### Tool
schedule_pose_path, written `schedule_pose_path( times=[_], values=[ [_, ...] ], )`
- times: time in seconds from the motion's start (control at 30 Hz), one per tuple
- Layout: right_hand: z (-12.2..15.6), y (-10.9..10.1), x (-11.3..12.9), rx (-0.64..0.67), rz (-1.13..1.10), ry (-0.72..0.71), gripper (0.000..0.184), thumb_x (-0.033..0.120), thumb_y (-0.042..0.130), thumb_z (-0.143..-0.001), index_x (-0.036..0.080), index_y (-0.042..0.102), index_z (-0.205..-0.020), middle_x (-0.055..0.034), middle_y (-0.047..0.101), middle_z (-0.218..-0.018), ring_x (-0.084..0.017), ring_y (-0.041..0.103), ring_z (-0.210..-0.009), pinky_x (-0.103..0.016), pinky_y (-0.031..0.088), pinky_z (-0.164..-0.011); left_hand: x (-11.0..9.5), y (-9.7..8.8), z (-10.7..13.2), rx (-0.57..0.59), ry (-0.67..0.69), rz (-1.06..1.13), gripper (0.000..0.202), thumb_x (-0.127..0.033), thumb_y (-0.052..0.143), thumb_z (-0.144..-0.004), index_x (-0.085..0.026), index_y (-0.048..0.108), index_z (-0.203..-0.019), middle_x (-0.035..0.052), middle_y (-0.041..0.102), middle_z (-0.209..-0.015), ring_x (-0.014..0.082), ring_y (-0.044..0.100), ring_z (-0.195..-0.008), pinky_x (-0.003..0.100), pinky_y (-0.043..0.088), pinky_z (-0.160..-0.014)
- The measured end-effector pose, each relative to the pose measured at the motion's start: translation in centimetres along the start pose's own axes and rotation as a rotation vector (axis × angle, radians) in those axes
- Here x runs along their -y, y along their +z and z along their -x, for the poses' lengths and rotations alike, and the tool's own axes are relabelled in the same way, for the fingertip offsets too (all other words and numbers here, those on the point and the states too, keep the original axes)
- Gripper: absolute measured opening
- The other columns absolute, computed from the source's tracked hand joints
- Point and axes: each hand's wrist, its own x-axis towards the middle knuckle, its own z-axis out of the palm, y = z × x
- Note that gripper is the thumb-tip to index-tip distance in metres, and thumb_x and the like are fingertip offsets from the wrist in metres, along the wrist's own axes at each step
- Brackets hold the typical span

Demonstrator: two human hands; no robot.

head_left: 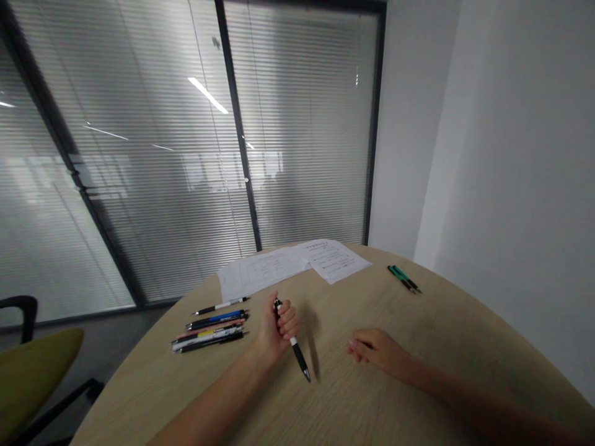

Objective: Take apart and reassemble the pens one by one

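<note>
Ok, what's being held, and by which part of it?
The left hand grips a black-and-white pen around its upper barrel, tip pointing down; the right hand shows nothing held.

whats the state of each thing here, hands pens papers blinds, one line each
left hand: closed around the held pen
held pen: tilted, tip end down
right hand: loosely curled, nothing visible in it
pens at left: lying in a loose group
green pens: lying side by side
papers: spread out, printed side up
blinds: lowered
</note>
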Motion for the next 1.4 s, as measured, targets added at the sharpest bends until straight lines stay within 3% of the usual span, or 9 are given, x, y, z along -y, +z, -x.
schedule_pose_path(
  times=[0.13,0.23,0.37,0.5,0.6,0.8,0.97,1.27,1.4],
  values=[
    [0.5,-0.2,1.8,0.012,0.101,-0.111,0.028,0.031,0.040,-0.081,0.017,0.058,-0.066,-0.0021,0.058,-0.066,-0.012,0.051,-0.063,-0.021,0.036,-0.059,1.2,0.8,0.1,-0.061,0.026,0.028,0.051,-0.052,0.036,-0.079,-0.016,0.035,-0.044,-0.0093,0.019,-0.036,0.0029,0.020,-0.026,0.013,0.020,-0.026],
    [1.2,0.1,3.5,0.078,0.025,-0.138,0.024,0.030,0.040,-0.081,0.018,0.058,-0.071,-0.0013,0.058,-0.070,-0.012,0.051,-0.064,-0.021,0.035,-0.059,2.3,1.5,0.1,-0.127,0.052,0.020,0.045,-0.047,0.038,-0.080,-0.016,0.040,-0.047,-0.0060,0.032,-0.036,0.0052,0.033,-0.030,0.014,0.029,-0.031],
    [1.6,1.0,4.5,0.080,-0.164,0.000,0.027,0.034,0.040,-0.079,0.017,0.053,-0.064,-0.0001,0.053,-0.061,-0.011,0.048,-0.056,-0.020,0.033,-0.051,3.4,1.9,0.2,-0.198,0.113,-0.096,0.029,-0.027,0.042,-0.079,-0.015,0.047,-0.053,0.0018,0.054,-0.050,0.0124,0.055,-0.051,0.022,0.044,-0.053],
    [1.0,0.9,3.8,-0.013,-0.409,0.162,0.033,0.042,0.037,-0.077,0.017,0.047,-0.059,0.0012,0.047,-0.053,-0.009,0.044,-0.047,-0.020,0.033,-0.046,3.4,1.1,0.0,-0.172,0.187,-0.363,0.006,-0.017,0.052,-0.071,-0.015,0.055,-0.066,0.0066,0.064,-0.074,0.0162,0.059,-0.075,0.024,0.043,-0.069],
    [0.2,0.1,2.6,-0.119,-0.534,0.249,0.036,0.048,0.036,-0.075,0.018,0.046,-0.058,0.0025,0.044,-0.049,-0.008,0.040,-0.042,-0.020,0.031,-0.042,2.6,0.1,-0.2,-0.161,0.245,-0.696,0.012,-0.022,0.059,-0.067,-0.016,0.058,-0.078,0.0049,0.063,-0.083,0.0182,0.057,-0.081,0.026,0.042,-0.070],
    [-0.7,-1.0,0.3,-0.210,-0.611,0.311,0.045,0.058,0.038,-0.068,0.018,0.042,-0.049,0.0038,0.040,-0.042,-0.007,0.035,-0.037,-0.020,0.027,-0.038,2.0,-0.8,0.0,-0.176,0.163,-1.092,0.013,-0.024,0.066,-0.056,-0.013,0.063,-0.062,-0.0040,0.053,-0.048,0.0095,0.046,-0.049,0.020,0.034,-0.052],
    [-0.8,-1.0,-0.5,-0.229,-0.622,0.344,0.044,0.059,0.040,-0.067,0.019,0.040,-0.050,0.0047,0.038,-0.043,-0.007,0.035,-0.037,-0.020,0.027,-0.039,2.7,-1.1,0.1,-0.176,0.121,-1.177,0.020,-0.033,0.063,-0.057,-0.015,0.057,-0.055,-0.0064,0.049,-0.043,0.0074,0.040,-0.042,0.020,0.029,-0.046],
    [-0.7,-0.2,-2.0,-0.218,-0.356,0.222,0.036,0.049,0.037,-0.077,0.018,0.048,-0.063,0.0027,0.045,-0.051,-0.008,0.040,-0.044,-0.021,0.030,-0.043,3.3,-1.4,0.5,-0.270,0.077,-1.221,0.044,-0.055,0.042,-0.066,-0.016,0.049,-0.048,-0.0075,0.036,-0.032,0.0062,0.030,-0.032,0.020,0.022,-0.039],
    [-0.8,-0.4,-1.4,-0.201,-0.382,0.192,0.035,0.051,0.041,-0.074,0.018,0.046,-0.062,0.0031,0.044,-0.051,-0.008,0.039,-0.044,-0.020,0.030,-0.042,3.4,-0.9,0.7,-0.291,0.069,-1.239,0.050,-0.060,0.038,-0.066,-0.016,0.048,-0.043,-0.0076,0.032,-0.029,0.0062,0.028,-0.031,0.020,0.021,-0.039]
  ],
)
